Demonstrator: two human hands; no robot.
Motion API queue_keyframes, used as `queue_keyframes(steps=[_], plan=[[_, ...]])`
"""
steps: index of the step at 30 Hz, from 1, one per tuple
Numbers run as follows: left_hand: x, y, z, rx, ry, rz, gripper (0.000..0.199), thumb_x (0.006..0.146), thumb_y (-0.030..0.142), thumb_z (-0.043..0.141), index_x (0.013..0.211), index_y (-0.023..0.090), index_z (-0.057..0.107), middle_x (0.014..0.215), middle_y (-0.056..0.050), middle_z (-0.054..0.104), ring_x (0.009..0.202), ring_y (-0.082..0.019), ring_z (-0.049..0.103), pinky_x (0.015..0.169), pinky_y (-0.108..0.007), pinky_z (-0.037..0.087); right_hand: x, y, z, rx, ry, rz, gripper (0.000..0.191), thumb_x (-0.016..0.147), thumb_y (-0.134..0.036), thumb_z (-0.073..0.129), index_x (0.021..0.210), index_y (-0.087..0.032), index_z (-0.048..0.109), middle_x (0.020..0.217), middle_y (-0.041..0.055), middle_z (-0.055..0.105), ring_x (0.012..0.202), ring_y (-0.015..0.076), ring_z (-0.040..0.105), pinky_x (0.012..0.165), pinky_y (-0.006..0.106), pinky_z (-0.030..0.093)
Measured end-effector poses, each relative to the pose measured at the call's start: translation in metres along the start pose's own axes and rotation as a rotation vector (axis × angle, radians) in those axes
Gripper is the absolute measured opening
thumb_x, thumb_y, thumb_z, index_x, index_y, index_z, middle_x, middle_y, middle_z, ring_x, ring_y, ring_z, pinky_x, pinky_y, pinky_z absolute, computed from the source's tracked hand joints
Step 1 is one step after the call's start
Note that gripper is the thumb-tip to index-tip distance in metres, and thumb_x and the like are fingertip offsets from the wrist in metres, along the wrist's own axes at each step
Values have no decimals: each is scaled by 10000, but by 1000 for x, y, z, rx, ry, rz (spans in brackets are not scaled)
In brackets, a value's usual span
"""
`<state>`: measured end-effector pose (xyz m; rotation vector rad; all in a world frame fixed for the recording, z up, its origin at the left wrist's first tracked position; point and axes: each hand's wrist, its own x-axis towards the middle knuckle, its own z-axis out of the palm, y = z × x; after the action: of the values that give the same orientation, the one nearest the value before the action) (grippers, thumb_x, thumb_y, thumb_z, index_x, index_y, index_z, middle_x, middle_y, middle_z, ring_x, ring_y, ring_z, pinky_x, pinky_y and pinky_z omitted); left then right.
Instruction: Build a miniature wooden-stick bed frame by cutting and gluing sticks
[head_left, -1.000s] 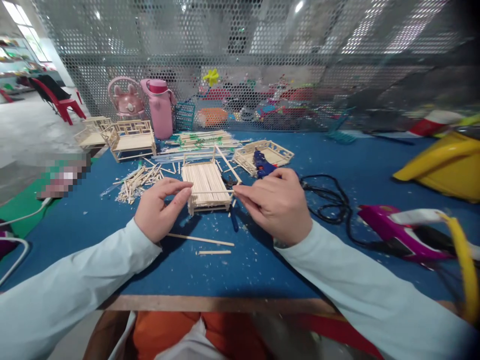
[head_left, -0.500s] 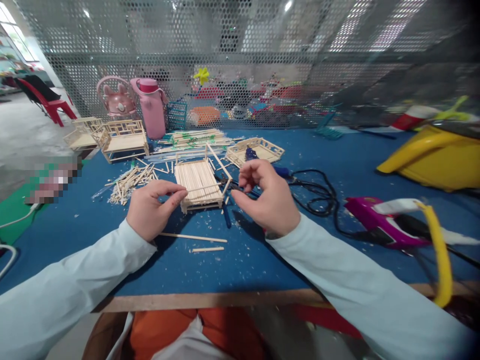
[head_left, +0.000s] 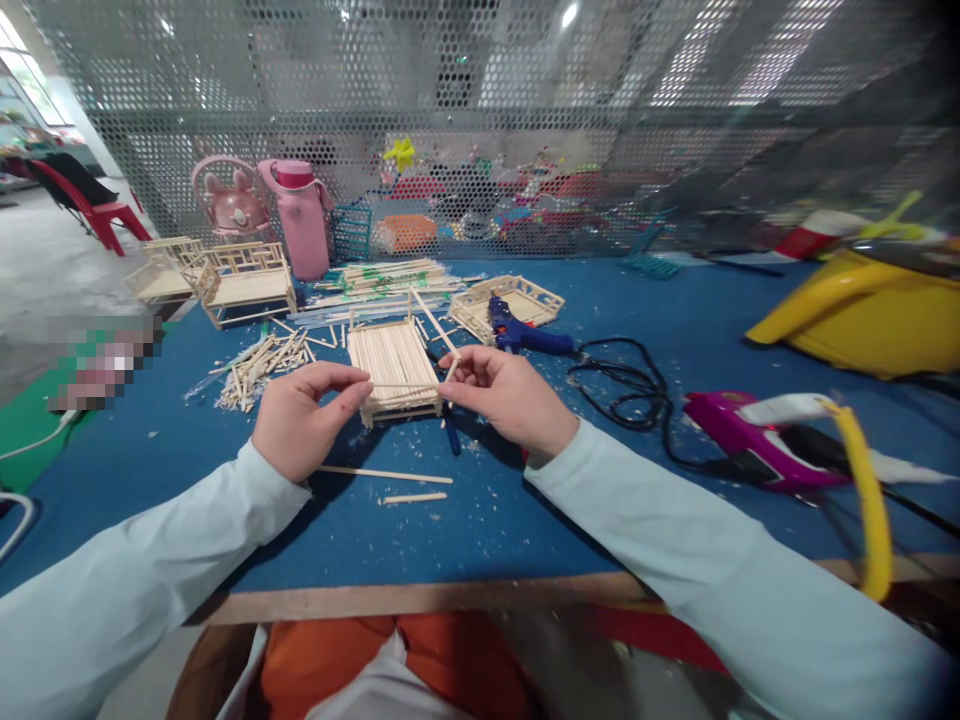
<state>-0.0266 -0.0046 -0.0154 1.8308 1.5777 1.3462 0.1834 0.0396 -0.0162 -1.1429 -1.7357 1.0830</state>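
Between my two hands a thin wooden stick lies level across the near side of a small bed-like model built of pale sticks. My left hand pinches the stick's left end between thumb and forefinger. At the other end, my right hand has its thumb and fingers closed on the stick, beside the model's near right corner. A slanting stick rises from the model's far side towards my right fingertips. Two loose sticks lie nearer me, a long one and a short one.
Behind my right hand rests a blue glue gun; a black cord is nearby. At right are a purple tool and a yellow container. Short cut sticks, finished models and a pink bottle stand left.
My right hand has moved left and slightly down, and its fingers have closed on the stick's right end. More of the blue glue gun shows now. My left hand has kept its hold.
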Motion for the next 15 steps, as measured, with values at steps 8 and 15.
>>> queue_keyframes(steps=[8,15], plan=[[2,-1,8,-285,-1,-148,203,638,316,677,751,148,669,690,-27,669,595,-122,579,574,-246,485,1,4,2,-34,-73,12,228,613,-266,664,745,-158,513,585,-65,449,529,73,399,513,235,333],[1,-4,14,-486,64,-262,223,594,296,722,766,162,675,702,-9,665,625,-108,574,609,-247,483,-1,0,1,11,-82,-33,265,634,-285,658,839,-146,563,660,-31,514,581,89,458,569,257,386]])
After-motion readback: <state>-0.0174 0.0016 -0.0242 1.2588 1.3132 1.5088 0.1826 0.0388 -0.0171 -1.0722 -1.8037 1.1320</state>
